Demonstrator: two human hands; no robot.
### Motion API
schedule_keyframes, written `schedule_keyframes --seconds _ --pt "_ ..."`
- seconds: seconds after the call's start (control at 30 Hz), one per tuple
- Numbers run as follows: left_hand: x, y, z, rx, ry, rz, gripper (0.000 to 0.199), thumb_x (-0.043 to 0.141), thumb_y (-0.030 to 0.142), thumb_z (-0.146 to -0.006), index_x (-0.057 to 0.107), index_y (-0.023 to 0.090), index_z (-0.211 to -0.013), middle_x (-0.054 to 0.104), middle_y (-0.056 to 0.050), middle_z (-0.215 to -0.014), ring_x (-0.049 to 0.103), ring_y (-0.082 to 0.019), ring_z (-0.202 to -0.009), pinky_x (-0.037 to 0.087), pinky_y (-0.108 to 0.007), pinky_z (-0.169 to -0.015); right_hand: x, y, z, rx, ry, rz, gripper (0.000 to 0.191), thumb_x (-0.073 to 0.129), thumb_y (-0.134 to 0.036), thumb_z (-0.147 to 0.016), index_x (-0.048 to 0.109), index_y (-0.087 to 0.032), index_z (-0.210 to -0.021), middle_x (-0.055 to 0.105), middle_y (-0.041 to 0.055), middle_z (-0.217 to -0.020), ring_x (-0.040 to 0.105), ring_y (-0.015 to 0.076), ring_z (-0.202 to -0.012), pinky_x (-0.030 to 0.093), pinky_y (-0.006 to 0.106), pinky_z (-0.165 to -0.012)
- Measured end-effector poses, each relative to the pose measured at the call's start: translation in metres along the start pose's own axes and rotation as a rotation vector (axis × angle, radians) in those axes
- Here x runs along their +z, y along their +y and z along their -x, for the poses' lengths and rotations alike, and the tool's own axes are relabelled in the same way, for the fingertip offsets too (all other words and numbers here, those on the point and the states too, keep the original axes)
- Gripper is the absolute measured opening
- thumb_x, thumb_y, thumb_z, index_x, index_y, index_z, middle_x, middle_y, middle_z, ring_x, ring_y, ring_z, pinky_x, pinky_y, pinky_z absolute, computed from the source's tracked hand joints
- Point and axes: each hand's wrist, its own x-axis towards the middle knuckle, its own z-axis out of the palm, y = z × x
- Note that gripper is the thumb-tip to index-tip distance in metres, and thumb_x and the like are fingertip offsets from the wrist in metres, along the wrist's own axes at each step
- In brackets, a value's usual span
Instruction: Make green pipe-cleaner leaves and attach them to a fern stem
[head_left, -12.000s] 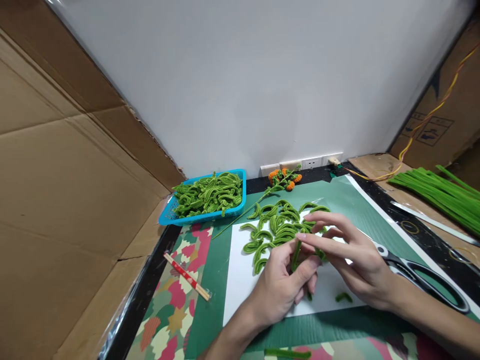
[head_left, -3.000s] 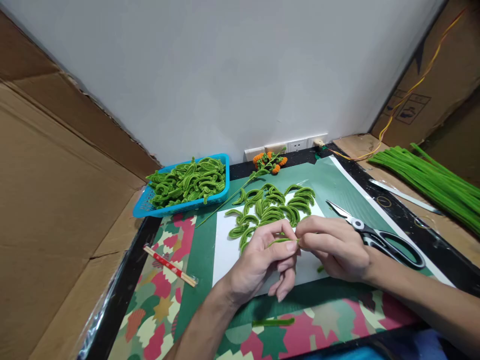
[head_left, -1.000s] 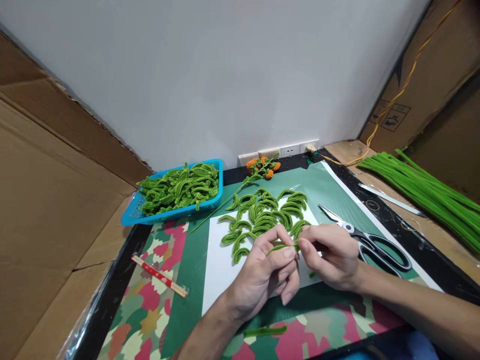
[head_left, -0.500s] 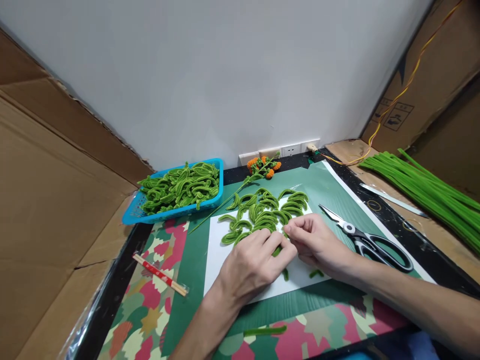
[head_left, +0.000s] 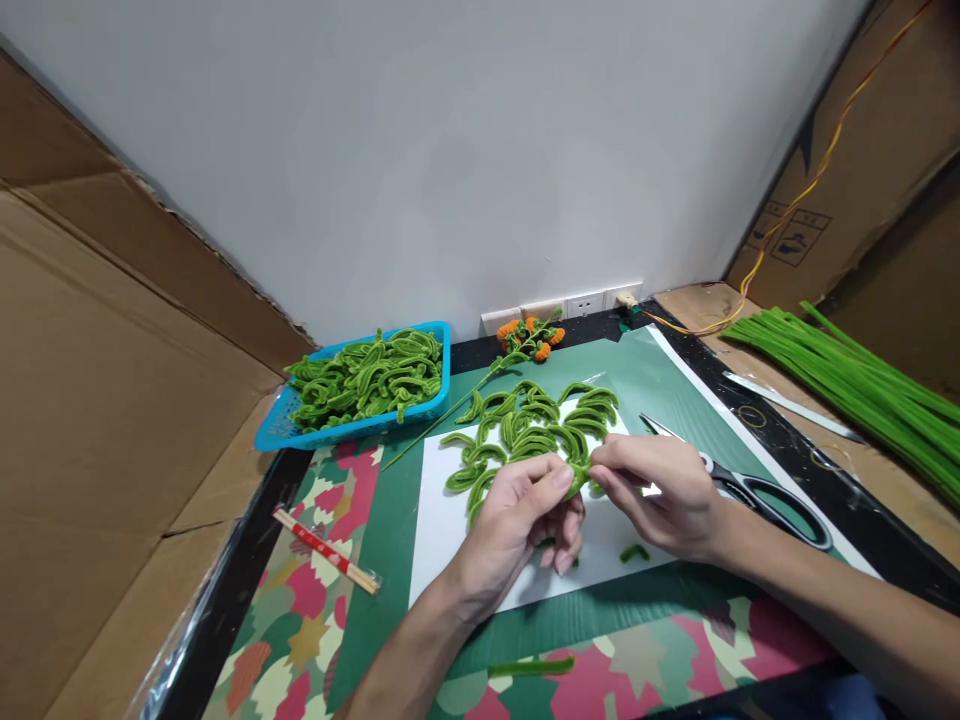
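Between thumb and fingers, my left hand (head_left: 529,510) pinches a bent green pipe cleaner piece (head_left: 577,480). My right hand (head_left: 664,490) is closed at the other end of that same piece, fingertips together. Both hands are above a white sheet of paper (head_left: 439,530), where many curled green pipe cleaner pieces (head_left: 532,440) lie in loose rows beyond the fingers. Under the hands, part of the sheet is hidden. A small bent green piece (head_left: 634,553) lies on the sheet below my right hand. Scissors (head_left: 780,505) with black and grey handles rest partly behind my right hand.
At the back left a blue basket (head_left: 352,437) holds a heap of curled green pieces. Beside it lies an orange-flowered stem (head_left: 487,372). Wrapped chopsticks (head_left: 326,550) are at left, a straight green piece (head_left: 531,667) in front, long green pipe cleaners (head_left: 847,380) at right.
My left hand has turned from knuckles-up to show its thumb and fingers. A green piece now shows between both hands' fingertips. My right hand has shifted slightly right.
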Motion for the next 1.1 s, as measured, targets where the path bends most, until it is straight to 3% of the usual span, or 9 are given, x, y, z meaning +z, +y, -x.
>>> schedule_keyframes --seconds 0.17,0.27,0.43,0.53,0.67,0.77,0.83,0.93,1.1 --pt "0.001 -0.001 -0.001 -0.006 0.057 0.091 0.031 0.083 0.041 -0.089 0.068 0.013 -0.087 0.066 0.000 -0.066 0.052 -0.007 -0.038 0.032 -0.015 -0.035 -0.002 0.003 -0.001 -0.032 -0.098 0.009 0.019 0.050 -0.017 -0.108 0.064 -0.020 -0.095 0.062 0.0020 -0.072 0.051 0.0149 -0.060 0.038 0.028 -0.056" --pt "0.000 -0.001 0.002 0.028 0.126 0.018 0.026 0.082 0.036 -0.088 0.072 0.012 -0.085 0.062 0.001 -0.059 0.046 -0.006 -0.038 0.030 -0.017 -0.037 -0.006 -0.003 -0.005 0.106 -0.185 -0.117 0.024 0.051 -0.022 -0.108 0.062 -0.021 -0.087 0.055 -0.0014 -0.067 0.044 0.0124 -0.056 0.035 0.027 -0.054" --pt "-0.005 0.005 0.012 0.492 0.210 -0.729 0.015 0.072 0.026 -0.097 0.080 0.016 -0.089 0.071 -0.006 -0.070 0.060 -0.015 -0.058 0.047 -0.027 -0.057 -0.005 -0.010 -0.009 0.555 -0.229 -0.499 0.040 0.064 -0.045 -0.104 0.060 -0.019 -0.074 0.046 -0.0041 -0.061 0.037 0.0102 -0.053 0.027 0.024 -0.048" --pt "-0.014 0.007 0.019 0.816 0.133 -1.224 0.018 0.067 0.014 -0.096 0.084 0.018 -0.101 0.074 -0.010 -0.076 0.063 -0.020 -0.066 0.047 -0.032 -0.062 0.003 -0.007 -0.008 0.721 -0.224 -0.814 0.043 0.074 -0.052 -0.096 0.059 -0.020 -0.072 0.042 -0.0075 -0.054 0.032 0.0080 -0.046 0.024 0.023 -0.043" --pt "-0.021 0.002 0.020 0.934 0.056 -1.369 0.029 0.066 0.011 -0.094 0.082 0.019 -0.117 0.077 -0.012 -0.082 0.068 -0.024 -0.072 0.049 -0.034 -0.064 0.006 -0.006 -0.007 0.826 -0.250 -1.010 0.046 0.073 -0.055 -0.096 0.054 -0.022 -0.072 0.036 -0.0106 -0.052 0.024 0.0071 -0.042 0.023 0.023 -0.039" --pt "-0.012 -0.002 0.015 0.800 0.220 -1.124 0.020 0.064 0.018 -0.101 0.082 0.019 -0.111 0.077 -0.011 -0.089 0.069 -0.022 -0.078 0.053 -0.033 -0.072 -0.002 -0.009 -0.009 0.665 -0.195 -0.685 0.038 0.069 -0.042 -0.102 0.057 -0.020 -0.073 0.043 -0.0069 -0.058 0.034 0.0086 -0.049 0.026 0.023 -0.045" --pt "-0.006 -0.003 0.011 0.550 0.261 -0.829 0.021 0.065 0.032 -0.104 0.080 0.018 -0.103 0.074 -0.007 -0.083 0.066 -0.018 -0.072 0.052 -0.029 -0.069 -0.008 -0.008 -0.009 0.479 -0.154 -0.404 0.031 0.062 -0.031 -0.106 0.059 -0.019 -0.078 0.047 -0.0047 -0.063 0.039 0.0096 -0.054 0.029 0.024 -0.050" --pt "-0.002 -0.003 0.005 0.233 0.146 -0.379 0.040 0.060 0.049 -0.106 0.074 0.015 -0.090 0.066 -0.002 -0.069 0.056 -0.011 -0.054 0.044 -0.022 -0.053 -0.011 -0.003 -0.006 0.159 -0.148 -0.125 0.021 0.054 -0.018 -0.108 0.060 -0.019 -0.087 0.053 -0.0023 -0.070 0.045 0.0114 -0.058 0.035 0.025 -0.056" --pt "-0.004 -0.003 0.001 0.079 0.059 -0.113 0.033 0.077 0.045 -0.095 0.069 0.013 -0.095 0.070 -0.003 -0.071 0.054 -0.008 -0.042 0.034 -0.018 -0.039 -0.010 0.004 -0.002 -0.050 -0.210 -0.004 0.019 0.049 -0.011 -0.107 0.058 -0.019 -0.092 0.058 0.0022 -0.076 0.049 0.0148 -0.064 0.036 0.028 -0.059"
